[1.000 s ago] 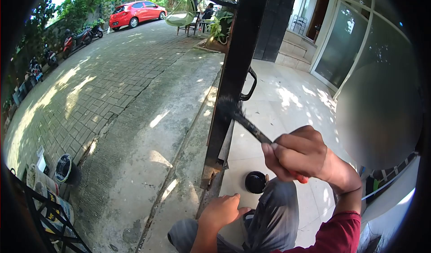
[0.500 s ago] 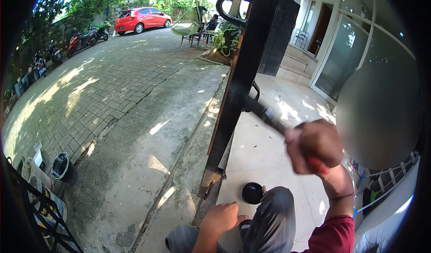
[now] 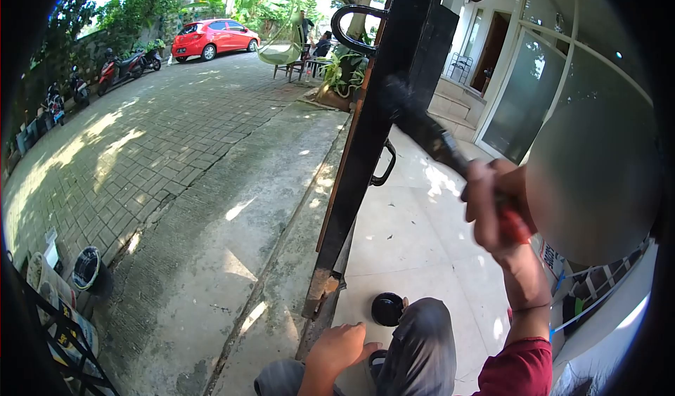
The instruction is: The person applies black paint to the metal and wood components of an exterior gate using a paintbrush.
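Observation:
A paintbrush point(image 3: 439, 143) with a red handle end and dark, blackened bristles is gripped in my right hand point(image 3: 499, 206), fingers wrapped round it. Its blurred bristle end lies against the black gate post point(image 3: 358, 143), below the upper loop handle. My left hand point(image 3: 339, 347) lies loosely by my bent left knee, back upward, holding nothing that shows; its fingertips are partly hidden. On the tiled floor just beyond my knees stands a small round black pot point(image 3: 387, 309), dark inside.
A lower black pull handle point(image 3: 384, 164) sticks out from the post. At left are a bucket point(image 3: 88, 269), stained containers and a black metal frame point(image 3: 67, 333). A red car point(image 3: 214, 39), motorbikes and people are far back. A blurred round patch covers the right side.
The brush and my right hand have shifted slightly right, with the bristles higher on the post. The view has turned a little. My left hand stays by the knee.

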Demonstrator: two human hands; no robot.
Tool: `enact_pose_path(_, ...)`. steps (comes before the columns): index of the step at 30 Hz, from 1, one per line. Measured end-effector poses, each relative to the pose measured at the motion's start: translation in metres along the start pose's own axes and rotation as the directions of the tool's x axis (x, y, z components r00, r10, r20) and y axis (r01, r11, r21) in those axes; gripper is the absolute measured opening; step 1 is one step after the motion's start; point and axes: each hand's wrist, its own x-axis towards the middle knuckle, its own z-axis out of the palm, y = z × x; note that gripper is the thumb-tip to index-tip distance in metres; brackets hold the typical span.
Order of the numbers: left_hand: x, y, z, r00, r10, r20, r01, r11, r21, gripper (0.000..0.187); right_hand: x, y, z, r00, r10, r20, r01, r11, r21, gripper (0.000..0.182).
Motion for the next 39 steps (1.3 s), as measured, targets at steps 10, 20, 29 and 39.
enact_pose_path(10, -0.004, 0.001, 0.004, 0.999, 0.023, -0.037, -0.022, 0.999, 0.027, 0.056, 0.0, -0.003, -0.007, 0.986, -0.056, 0.157, 0.062, 0.997, -0.036, 0.033)
enact_pose_path(20, -0.001, 0.006, 0.004, 0.999, -0.044, -0.032, 0.044, 0.999, -0.018, 0.054, 0.028, 0.001, -0.005, 0.976, -0.029, 0.216, 0.041, 0.998, -0.049, 0.039)
enact_pose_path(29, 0.008, -0.003, 0.002, 0.999, -0.034, 0.02, 0.035, 0.997, -0.071, 0.06, 0.054, -0.007, -0.017, 0.935, -0.149, 0.323, 0.154, 0.988, 0.008, 0.034)
enact_pose_path(39, 0.017, 0.004, -0.009, 0.987, -0.104, 0.119, 0.105, 0.994, -0.007, 0.061, 0.079, 0.007, -0.009, 0.975, -0.205, 0.087, 0.21, 0.977, -0.05, 0.031)
